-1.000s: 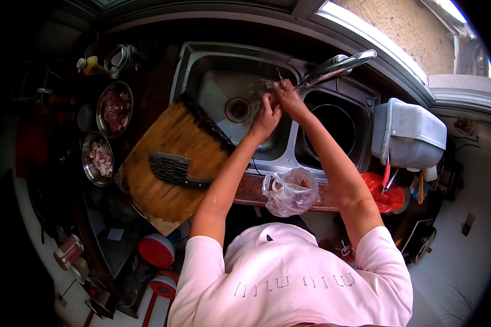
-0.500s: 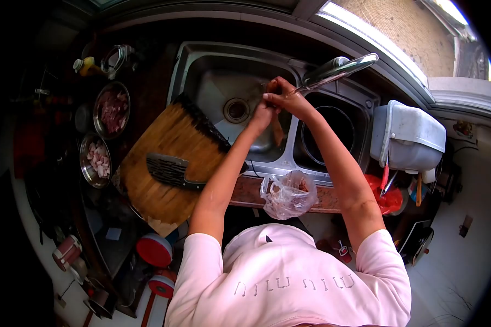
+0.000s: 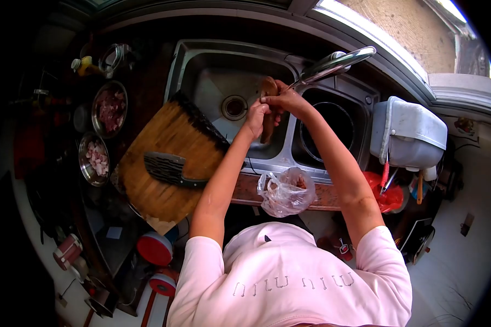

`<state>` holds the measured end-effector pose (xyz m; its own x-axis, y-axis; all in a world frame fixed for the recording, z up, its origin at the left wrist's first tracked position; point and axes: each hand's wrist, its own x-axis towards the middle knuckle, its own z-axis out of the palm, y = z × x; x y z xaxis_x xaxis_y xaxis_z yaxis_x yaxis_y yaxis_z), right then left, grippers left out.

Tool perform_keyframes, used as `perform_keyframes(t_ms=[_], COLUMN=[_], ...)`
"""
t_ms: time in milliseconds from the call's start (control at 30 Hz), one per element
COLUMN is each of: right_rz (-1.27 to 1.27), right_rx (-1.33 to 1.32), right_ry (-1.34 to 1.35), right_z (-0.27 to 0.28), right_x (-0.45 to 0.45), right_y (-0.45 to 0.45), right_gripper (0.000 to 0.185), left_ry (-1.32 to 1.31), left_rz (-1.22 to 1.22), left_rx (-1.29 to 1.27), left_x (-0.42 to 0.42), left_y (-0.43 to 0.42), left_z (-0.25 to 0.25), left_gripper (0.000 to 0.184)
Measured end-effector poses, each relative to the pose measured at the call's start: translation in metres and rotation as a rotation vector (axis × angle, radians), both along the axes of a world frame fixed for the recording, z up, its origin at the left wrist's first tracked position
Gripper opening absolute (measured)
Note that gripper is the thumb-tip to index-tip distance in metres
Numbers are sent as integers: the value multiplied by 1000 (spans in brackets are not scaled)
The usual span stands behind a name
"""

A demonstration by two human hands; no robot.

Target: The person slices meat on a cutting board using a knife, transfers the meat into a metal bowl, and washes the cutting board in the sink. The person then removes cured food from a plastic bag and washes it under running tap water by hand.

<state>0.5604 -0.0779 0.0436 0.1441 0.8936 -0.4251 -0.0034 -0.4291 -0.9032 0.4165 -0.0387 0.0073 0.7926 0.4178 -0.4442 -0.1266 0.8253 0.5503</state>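
Note:
Over the left basin of the sink (image 3: 202,50), both my hands hold a long brown piece (image 3: 267,132); its exact kind I cannot make out. My left hand (image 3: 258,115) is closed around its middle. Next to it my right hand (image 3: 287,100) grips the same piece with the thumb laid across it, just below the faucet (image 3: 338,62). The piece stands nearly lengthwise, its two ends showing above and below my fingers. A cleaver (image 3: 166,168) with a dark blade lies on the wooden cutting board (image 3: 139,147) left of my left forearm.
Two metal bowls hold cut meat, one with darker pieces (image 3: 112,110), one with pale pieces (image 3: 97,158). A clear plastic bag (image 3: 283,196) sits on the counter edge between my forearms. A black round pan (image 3: 324,131) is in the right basin. A grey-white bin (image 3: 412,133) stands right.
The long brown piece has turned more upright and shifted slightly left in my hands. My left hand has moved slightly left and down along it. The camera view has shifted a little.

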Motion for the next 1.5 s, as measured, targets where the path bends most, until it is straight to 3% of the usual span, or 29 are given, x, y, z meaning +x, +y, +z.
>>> perform_keyframes(t_ms=[100, 167, 300, 433, 533, 667, 833, 933, 1033, 1100, 1167, 1233, 1333, 1367, 1500], right_rz=[-114, -295, -283, -70, -155, -229, -362, -446, -494, -446, -418, -386, -366, -360, -386], right_rx=[-27, -79, -383, 19, -58, 184, 215, 257, 234, 234, 189, 107, 31, 6, -28], right_ry=[155, 113, 247, 131, 61, -18, 10, 58, 136, 206, 212, 306, 275, 244, 301], right_z=[-4, -7, 0, 11, 39, 51, 54, 61, 56, 39, 42, 31, 41, 47, 44], right_x=[-2, -7, 10, 2, -1, 6, 21, 20, 9, 7, -5, -9, -13, -11, -7], right_y=[10, 16, 15, 10, 13, 15, 15, 13, 5, -2, -6, -15, -35, -44, -83], right_gripper=[31, 36, 39, 32, 32, 27, 29, 33, 36, 36, 34, 31, 30, 30, 27], left_ry=[46, 69, 47, -29, 60, 40, 162, 453, 848, 789, 402, -291, -181, -210, -118], left_rz=[-63, -81, -89, -34, 100, -71, -272, -257, 284, 420, 383, 181, 381, 460, 494], left_rx=[37, 63, 91, 39, 280, 456, 698, 895, 1413, 694, 20, -576, -467, -522, -484], left_x=[-4, -6, -8, -5, 8, 12, 3, -12, -8, 16, 21, 16, 37, 39, 34], left_y=[0, -4, -4, -1, -2, 12, 13, 6, -13, -20, -21, -16, -16, -12, -2], left_z=[0, 9, 18, 24, 35, 2, -18, -58, -87, -88, -71, -26, -53, -68, -37], left_gripper=[29, 28, 26, 25, 33, 31, 30, 35, 46, 52, 53, 49, 40, 27, 19])
